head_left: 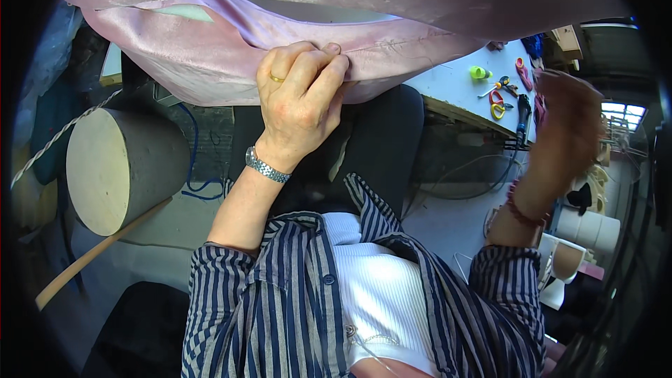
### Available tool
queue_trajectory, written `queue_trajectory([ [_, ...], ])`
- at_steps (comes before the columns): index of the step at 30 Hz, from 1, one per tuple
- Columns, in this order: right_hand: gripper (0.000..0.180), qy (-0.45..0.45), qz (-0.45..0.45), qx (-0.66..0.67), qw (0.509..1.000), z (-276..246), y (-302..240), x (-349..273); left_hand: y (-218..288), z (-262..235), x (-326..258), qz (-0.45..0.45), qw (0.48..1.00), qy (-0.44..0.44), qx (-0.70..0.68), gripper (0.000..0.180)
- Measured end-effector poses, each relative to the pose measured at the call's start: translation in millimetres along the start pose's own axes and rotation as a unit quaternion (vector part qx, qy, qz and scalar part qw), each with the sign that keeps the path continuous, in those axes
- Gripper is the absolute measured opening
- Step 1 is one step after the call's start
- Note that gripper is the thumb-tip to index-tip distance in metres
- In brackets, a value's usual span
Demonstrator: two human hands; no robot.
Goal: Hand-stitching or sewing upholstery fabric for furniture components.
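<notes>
A large pink, velvety fabric cover [189,56] spans the top of the view. A long gap runs between its upper and lower parts, with pale filling [185,12] visible at the left end. My left hand [297,101] is closed on the lower edge of this gap, thumb and fingers pinching the cloth. Out to the right, well apart from the cover, my right hand [568,122] is raised beside the worktable. Motion smears its fingers, so whether they hold anything does not show.
On the white worktable [448,85] at right lie red-and-yellow scissors [498,108], a bright green small container [479,72] and several tools. A big grey cylinder [98,171] stands at left above a wooden pole [105,255]. A twisted cord [63,133] hangs nearby.
</notes>
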State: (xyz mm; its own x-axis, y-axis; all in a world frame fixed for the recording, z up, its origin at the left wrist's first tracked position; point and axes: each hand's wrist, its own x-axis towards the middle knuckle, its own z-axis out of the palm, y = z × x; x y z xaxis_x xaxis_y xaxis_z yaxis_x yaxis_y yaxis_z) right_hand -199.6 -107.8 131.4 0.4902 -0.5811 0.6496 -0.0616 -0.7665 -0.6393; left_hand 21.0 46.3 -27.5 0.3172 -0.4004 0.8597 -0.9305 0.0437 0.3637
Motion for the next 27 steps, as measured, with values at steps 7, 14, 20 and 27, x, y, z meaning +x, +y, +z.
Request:
queue_trajectory([
  [7,0.018,-0.188,-0.219,-0.263,0.921,96,16,-13,4,3,5,0.010,1.000,0.005,-0.009,0.032],
  [14,0.020,-0.235,-0.229,-0.333,0.884,101,9,-9,1,1,2,0.008,1.000,0.000,-0.012,0.033],
  [20,0.020,-0.243,-0.232,-0.360,0.870,104,5,-7,1,2,1,0.008,1.000,0.000,-0.011,0.034],
  [27,0.018,-0.216,-0.228,-0.309,0.898,110,11,-5,2,1,2,0.006,1.000,0.004,-0.010,0.034],
])
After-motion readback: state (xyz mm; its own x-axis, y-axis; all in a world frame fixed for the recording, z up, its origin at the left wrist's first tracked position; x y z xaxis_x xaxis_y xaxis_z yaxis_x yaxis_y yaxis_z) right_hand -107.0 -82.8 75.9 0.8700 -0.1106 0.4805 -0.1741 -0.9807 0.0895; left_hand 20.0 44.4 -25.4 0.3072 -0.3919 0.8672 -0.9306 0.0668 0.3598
